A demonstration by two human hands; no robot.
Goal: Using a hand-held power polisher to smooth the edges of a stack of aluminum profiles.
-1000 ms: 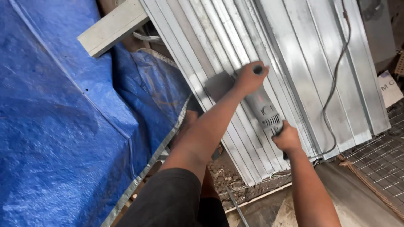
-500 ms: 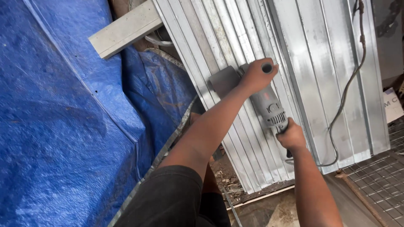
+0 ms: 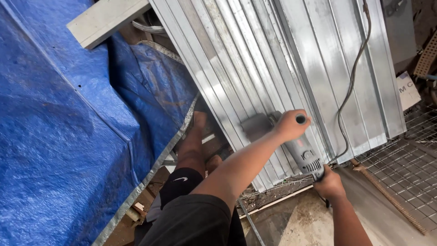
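1. Your left hand (image 3: 291,125) is clamped on the side handle of the grey angle grinder (image 3: 296,148), which lies against the corrugated metal sheets (image 3: 255,59).
2. Your right hand (image 3: 328,184) grips its rear body.
3. A white cardboard box (image 3: 407,90) sits at the right edge.

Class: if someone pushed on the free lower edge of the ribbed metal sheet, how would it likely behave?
The ribbed metal sheet looks thin, so it would probably flex and rattle across its ribs while staying stiffer along them. Its bare lower edge likely feels sharp. The angle grinder pressing on it may make it vibrate.
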